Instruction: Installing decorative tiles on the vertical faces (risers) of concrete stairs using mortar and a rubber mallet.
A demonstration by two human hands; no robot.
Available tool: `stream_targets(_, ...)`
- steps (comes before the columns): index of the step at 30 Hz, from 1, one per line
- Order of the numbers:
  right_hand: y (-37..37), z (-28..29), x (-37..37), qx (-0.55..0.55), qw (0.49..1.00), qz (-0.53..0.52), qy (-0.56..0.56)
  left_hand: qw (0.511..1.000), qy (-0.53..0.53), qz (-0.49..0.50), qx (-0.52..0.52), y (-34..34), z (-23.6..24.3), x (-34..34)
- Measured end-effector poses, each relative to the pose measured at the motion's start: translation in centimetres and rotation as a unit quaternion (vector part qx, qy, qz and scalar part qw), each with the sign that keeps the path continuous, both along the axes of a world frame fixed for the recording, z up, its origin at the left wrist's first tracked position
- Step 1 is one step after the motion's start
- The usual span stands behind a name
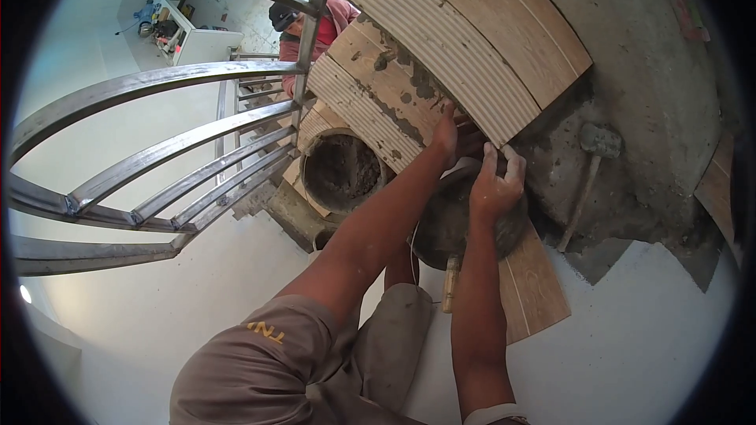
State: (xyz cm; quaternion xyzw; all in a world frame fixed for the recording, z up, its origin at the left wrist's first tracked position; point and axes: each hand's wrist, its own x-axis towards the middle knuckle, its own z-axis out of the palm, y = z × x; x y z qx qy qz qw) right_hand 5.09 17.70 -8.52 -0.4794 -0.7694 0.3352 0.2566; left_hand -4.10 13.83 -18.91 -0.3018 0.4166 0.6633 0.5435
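My left hand [446, 140] is at two o'clock, just below the ribbed tile [441, 43] that edges the upper step; its thumb points up, its fingers are lost in shadow, and I can't tell whether they press or hold anything. My right hand [498, 181], a little further out at two, has its fingertips drawn narrow at that tile's near corner; I can't tell whether they grip it or merely touch. The tile spans from twelve to two o'clock. What worries me is that corner: a push upward or an uneven pull there could, I judge, lift the tile or open the dark seam behind it. Fingers tucked beneath the edge could get pinched if it dropped. Wet-looking mortar [384, 60] smears the lower tread [358, 51] toward twelve, so a hand might slip there or spread the mess. At four o'clock the dark basin [441, 228] sits right under my right forearm, with a wooden handle [450, 287] beside it; a careless elbow could knock either. The mortar bucket [304, 173], near nine, stands close to my left forearm and could tip if bumped.
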Motion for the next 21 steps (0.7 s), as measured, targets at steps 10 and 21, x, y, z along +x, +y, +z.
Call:
stream_targets(10, 0.7, -0.2, -0.3, 0.008, 0.999, 0.034, -0.022, 0.999, -0.020, 0.011, 0.034, -0.9, -2.7, 0.0)
stream_targets(21, 1.7, -0.6, 0.5, 0.009, 0.998, 0.055, -0.011, 0.999, -0.032, 0.030, 0.010, 0.3, -1.2, 1.0)
